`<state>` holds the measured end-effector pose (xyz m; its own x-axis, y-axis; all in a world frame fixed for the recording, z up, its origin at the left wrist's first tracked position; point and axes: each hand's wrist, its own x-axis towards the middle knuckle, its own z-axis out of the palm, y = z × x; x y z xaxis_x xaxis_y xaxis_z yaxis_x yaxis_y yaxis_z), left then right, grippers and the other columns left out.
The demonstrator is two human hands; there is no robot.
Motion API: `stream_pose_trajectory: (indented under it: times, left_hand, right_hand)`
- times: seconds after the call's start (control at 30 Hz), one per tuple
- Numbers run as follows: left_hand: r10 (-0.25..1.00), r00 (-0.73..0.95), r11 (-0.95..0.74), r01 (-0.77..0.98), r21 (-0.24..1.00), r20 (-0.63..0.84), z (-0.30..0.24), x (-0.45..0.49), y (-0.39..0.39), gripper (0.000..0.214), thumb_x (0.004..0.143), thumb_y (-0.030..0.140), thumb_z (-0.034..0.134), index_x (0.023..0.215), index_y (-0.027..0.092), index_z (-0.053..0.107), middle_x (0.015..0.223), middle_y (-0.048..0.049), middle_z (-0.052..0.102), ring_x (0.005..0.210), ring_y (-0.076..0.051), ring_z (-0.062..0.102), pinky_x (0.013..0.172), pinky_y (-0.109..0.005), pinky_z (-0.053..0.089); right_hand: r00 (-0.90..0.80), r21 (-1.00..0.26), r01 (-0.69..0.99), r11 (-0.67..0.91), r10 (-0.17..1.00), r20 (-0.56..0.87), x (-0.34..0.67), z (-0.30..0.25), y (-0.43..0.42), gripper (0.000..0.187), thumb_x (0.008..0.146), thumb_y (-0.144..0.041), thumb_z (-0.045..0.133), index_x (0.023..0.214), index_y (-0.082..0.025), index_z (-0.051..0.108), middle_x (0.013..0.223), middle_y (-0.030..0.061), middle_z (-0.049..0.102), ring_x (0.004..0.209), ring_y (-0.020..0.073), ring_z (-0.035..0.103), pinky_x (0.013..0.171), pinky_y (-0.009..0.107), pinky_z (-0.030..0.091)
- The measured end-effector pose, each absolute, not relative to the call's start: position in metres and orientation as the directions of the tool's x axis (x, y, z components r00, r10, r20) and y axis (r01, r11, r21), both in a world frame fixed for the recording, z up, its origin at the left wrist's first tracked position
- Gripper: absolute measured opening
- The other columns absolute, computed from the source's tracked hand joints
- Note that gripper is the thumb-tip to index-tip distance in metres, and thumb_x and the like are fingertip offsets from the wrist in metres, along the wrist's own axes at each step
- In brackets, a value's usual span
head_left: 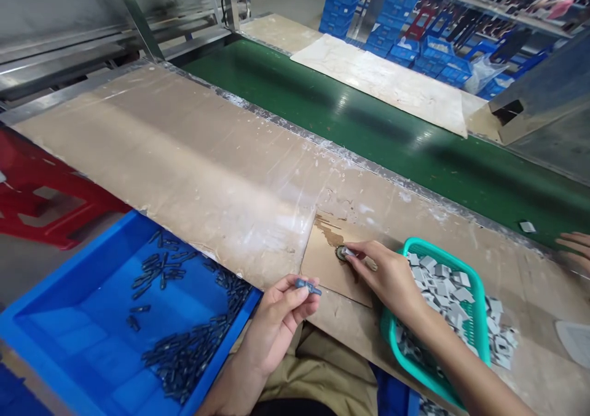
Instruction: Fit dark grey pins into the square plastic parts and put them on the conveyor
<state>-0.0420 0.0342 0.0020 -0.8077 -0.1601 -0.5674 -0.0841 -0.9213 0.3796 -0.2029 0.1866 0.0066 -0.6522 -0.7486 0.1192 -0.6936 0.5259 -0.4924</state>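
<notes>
My left hand (281,317) pinches a small blue-grey metal piece (308,287) between thumb and fingers, just off the table's near edge. My right hand (389,278) reaches left over the table and presses a small silver piece (348,252) against a round dark fixture (341,253) on the cardboard-covered table (207,164). A teal basket (477,317) with several grey square parts lies under my right forearm. A blue bin (92,317) with several dark small pieces sits at lower left.
A green conveyor belt (391,133) runs behind the table, with one small grey part (527,226) on it. Another person's hand (576,247) shows at the right edge. A red stool (50,201) stands at left. Stacked blue crates (415,41) fill the background.
</notes>
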Motion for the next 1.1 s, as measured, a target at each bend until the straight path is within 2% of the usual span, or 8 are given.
stream_pose_trajectory:
  times: [0.1,0.2,0.3,0.37,0.47,0.57,0.83,1.1]
  left_hand:
    - [-0.16,-0.809,-0.942,-0.047,0.334,-0.565,0.003,-0.042,0.036,0.014,0.071,0.025,0.073,0.076,0.013,0.068,0.092,-0.0075,0.07,0.077,-0.013,0.066,0.072,-0.019,0.055]
    - [-0.154,-0.801,-0.936,-0.071,0.346,-0.579,0.005,-0.044,0.037,0.012,0.068,0.018,0.075,0.076,0.013,0.068,0.096,-0.0057,0.069,0.081,-0.014,0.066,0.074,-0.019,0.054]
    - [-0.181,-0.806,-0.909,-0.082,0.409,-0.564,0.008,-0.047,0.039,0.036,0.061,0.008,0.078,0.094,0.017,0.067,0.101,-0.003,0.067,0.085,-0.015,0.066,0.077,-0.022,0.054]
    - [-0.195,-0.813,-0.906,-0.065,0.418,-0.549,0.01,-0.05,0.041,0.04,0.059,0.008,0.08,0.097,0.017,0.067,0.092,-0.0028,0.068,0.082,-0.014,0.066,0.077,-0.021,0.054]
    - [-0.155,-0.815,-0.927,-0.075,0.367,-0.558,0.012,-0.058,0.045,0.03,0.058,0.011,0.081,0.086,0.014,0.069,0.079,-0.002,0.068,0.075,-0.011,0.065,0.073,-0.019,0.055]
    - [-0.146,-0.809,-0.922,-0.096,0.374,-0.569,0.012,-0.067,0.051,0.028,0.059,0.014,0.081,0.085,0.015,0.07,0.078,-0.0019,0.069,0.072,-0.01,0.064,0.069,-0.019,0.056]
    - [-0.259,-0.826,-0.843,-0.059,0.534,-0.501,0.01,-0.075,0.067,0.028,0.055,0.022,0.084,0.079,0.015,0.072,0.081,-0.005,0.072,0.075,-0.014,0.065,0.07,-0.022,0.055]
    - [-0.371,-0.813,-0.661,-0.108,0.742,-0.449,0.007,-0.074,0.066,0.018,0.052,0.019,0.084,0.064,0.012,0.072,0.068,-0.0041,0.069,0.067,-0.015,0.063,0.064,-0.023,0.053]
  right_hand:
    - [-0.642,-0.498,-0.697,0.516,-0.758,0.113,-0.203,0.006,0.185,0.02,0.087,-0.023,0.051,0.101,-0.017,0.064,0.095,0.0074,0.07,0.085,0.0197,0.065,0.077,0.032,0.052]
    - [-0.643,-0.524,-0.687,0.504,-0.758,0.114,-0.204,0.007,0.184,0.02,0.087,-0.024,0.051,0.098,-0.017,0.066,0.093,0.0075,0.07,0.086,0.0206,0.066,0.076,0.033,0.053]
    - [-0.701,-0.599,-0.608,0.521,-0.707,0.097,-0.204,0.013,0.184,0.021,0.085,-0.029,0.054,0.098,-0.018,0.068,0.095,0.0081,0.071,0.087,0.0225,0.066,0.078,0.036,0.053]
    - [-0.786,-0.717,-0.443,0.538,-0.617,0.023,-0.202,0.02,0.184,0.025,0.081,-0.034,0.059,0.099,-0.018,0.068,0.098,0.0087,0.071,0.087,0.0238,0.067,0.078,0.037,0.054]
    - [-0.843,-0.892,-0.082,0.445,-0.508,-0.176,-0.196,0.032,0.185,0.033,0.074,-0.038,0.068,0.1,-0.017,0.067,0.092,0.009,0.073,0.082,0.0237,0.069,0.073,0.035,0.057]
    - [-0.829,-0.942,0.122,0.312,-0.49,-0.27,-0.183,0.044,0.186,0.035,0.068,-0.035,0.074,0.097,-0.017,0.067,0.085,0.0082,0.073,0.076,0.0214,0.069,0.071,0.033,0.058]
    - [-0.848,-0.972,0.147,0.181,-0.483,-0.218,-0.155,0.058,0.187,0.026,0.063,-0.024,0.079,0.083,-0.02,0.063,0.08,0.0034,0.071,0.073,0.0161,0.068,0.067,0.024,0.058]
    - [-0.8,-0.953,0.119,0.28,-0.542,-0.259,-0.149,0.053,0.189,0.026,0.067,-0.029,0.075,0.086,-0.019,0.06,0.084,0.0055,0.07,0.077,0.0182,0.068,0.071,0.028,0.058]
